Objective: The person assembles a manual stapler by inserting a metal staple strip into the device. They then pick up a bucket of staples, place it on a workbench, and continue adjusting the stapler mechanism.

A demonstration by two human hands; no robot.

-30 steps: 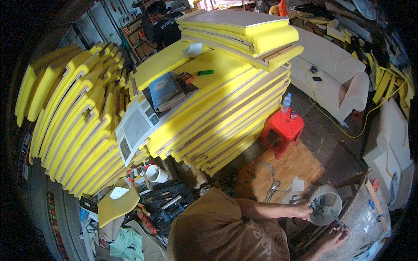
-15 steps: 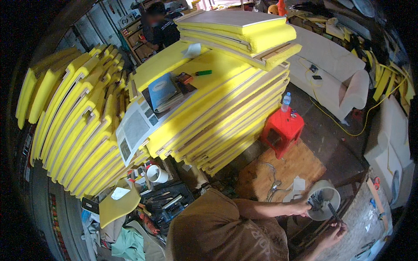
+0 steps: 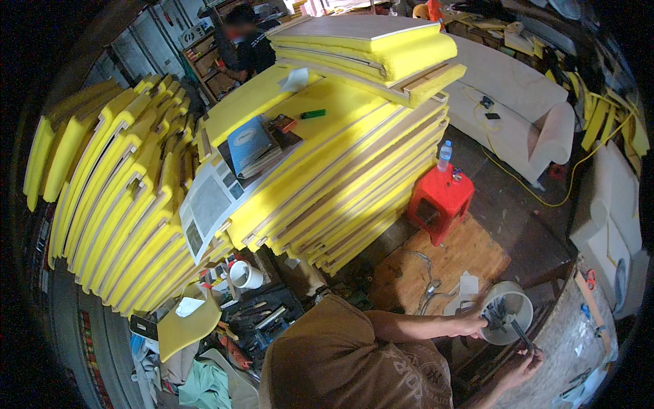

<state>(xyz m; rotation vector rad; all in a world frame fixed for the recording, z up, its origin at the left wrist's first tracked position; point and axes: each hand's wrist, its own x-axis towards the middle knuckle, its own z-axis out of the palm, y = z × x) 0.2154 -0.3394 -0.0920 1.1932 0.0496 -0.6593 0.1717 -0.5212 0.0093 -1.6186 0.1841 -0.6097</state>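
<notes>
My left hand (image 3: 470, 324) is closed at the near-left rim of a whitish bucket (image 3: 522, 303), fingers partly hidden by the rim. Inside the bucket lie loose dark and grey pieces (image 3: 501, 315), too small to name. Pinched in my right hand (image 3: 524, 362) is a slim dark stick-like piece (image 3: 521, 334), which slants up over the bucket's right rim. Beyond the bucket lies a brown wooden board (image 3: 436, 273) with a tangled cord (image 3: 430, 290) and a small white card (image 3: 469, 283) on it.
Yellow foam-covered panels (image 3: 340, 198) are stacked high ahead and at the left. A red stool (image 3: 443, 198) bears a water bottle (image 3: 444, 157). Tools fill a dark tray (image 3: 262, 317) at my left. A grey worktop (image 3: 565, 341) borders the right. Another person (image 3: 252, 48) stands far back.
The view has shifted slightly. My left hand stays at the bucket rim, and my right hand still holds the dark stick-like piece in nearly the same place.
</notes>
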